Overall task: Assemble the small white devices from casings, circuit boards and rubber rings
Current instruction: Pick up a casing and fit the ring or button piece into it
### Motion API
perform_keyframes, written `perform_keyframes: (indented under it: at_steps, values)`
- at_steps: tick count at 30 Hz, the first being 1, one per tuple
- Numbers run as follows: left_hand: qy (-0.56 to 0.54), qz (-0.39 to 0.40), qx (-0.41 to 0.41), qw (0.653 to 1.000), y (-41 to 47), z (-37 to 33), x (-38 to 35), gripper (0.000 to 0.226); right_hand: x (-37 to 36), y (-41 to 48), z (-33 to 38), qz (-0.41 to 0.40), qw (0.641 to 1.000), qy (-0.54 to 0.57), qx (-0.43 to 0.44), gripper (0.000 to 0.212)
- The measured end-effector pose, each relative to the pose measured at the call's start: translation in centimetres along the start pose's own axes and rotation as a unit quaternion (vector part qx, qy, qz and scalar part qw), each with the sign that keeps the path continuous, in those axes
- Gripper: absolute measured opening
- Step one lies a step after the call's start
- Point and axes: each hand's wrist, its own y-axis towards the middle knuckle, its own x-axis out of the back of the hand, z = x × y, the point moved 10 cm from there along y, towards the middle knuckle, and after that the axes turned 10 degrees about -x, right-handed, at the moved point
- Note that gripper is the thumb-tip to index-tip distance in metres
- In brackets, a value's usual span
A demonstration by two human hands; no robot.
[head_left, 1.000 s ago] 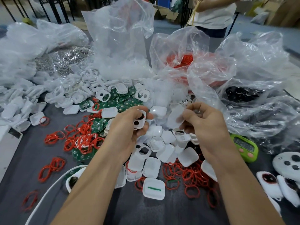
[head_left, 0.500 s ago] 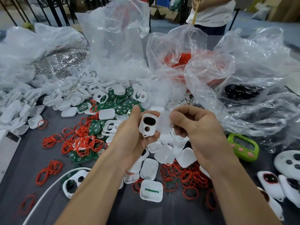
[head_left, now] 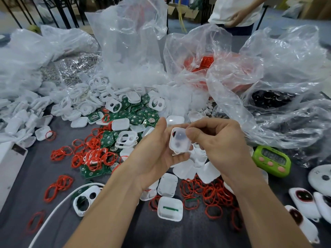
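Observation:
My left hand (head_left: pixel 157 156) grips a small white casing (head_left: pixel 180 143) from below, fingers curled round its lower edge. A translucent white insert lies over the casing's two holes, and my right hand (head_left: pixel 220 145) pinches it there with thumb and fingers at the casing's upper right. Below my hands lie loose white casing halves (head_left: pixel 167 185), one with a green strip (head_left: pixel 170 209). Red rubber rings (head_left: pixel 207 194) are scattered to the right and a second heap of rings (head_left: pixel 93 154) to the left. Green circuit boards (head_left: pixel 139 115) are piled behind.
Clear plastic bags (head_left: pixel 129 42) of parts rise along the back. A green timer (head_left: pixel 272 161) sits at right, finished white devices (head_left: pixel 304 199) at the lower right. A white box (head_left: pixel 9 163) is at the left edge, a white cable (head_left: pixel 53 212) beside it. Another person (head_left: pixel 236 13) stands behind.
My right hand has brought the translucent insert onto the casing in my left hand, covering its two holes. Both hands have drawn together.

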Motion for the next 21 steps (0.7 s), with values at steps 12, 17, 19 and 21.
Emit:
perform_keyframes:
  at_steps: [12,17,19,21]
  values:
    - [0.015,0.033,-0.002,0.999,0.1,0.2,-0.6,0.076,0.0,-1.0,1.0,-0.065,0.992,-0.099,0.051,0.010]
    - [-0.008,0.050,-0.001,0.999,0.0,0.1,-1.1,0.079,-0.4,-1.4,1.4,-0.092,0.983,-0.140,0.070,0.027]
    - [-0.019,0.044,0.000,0.999,0.0,0.1,-1.1,0.080,-0.4,-1.4,1.4,-0.110,0.977,-0.165,0.075,0.027]
    - [-0.028,0.037,0.003,0.999,0.0,0.0,-1.0,0.080,-0.3,-1.6,1.5,-0.132,0.969,-0.191,0.079,0.023]
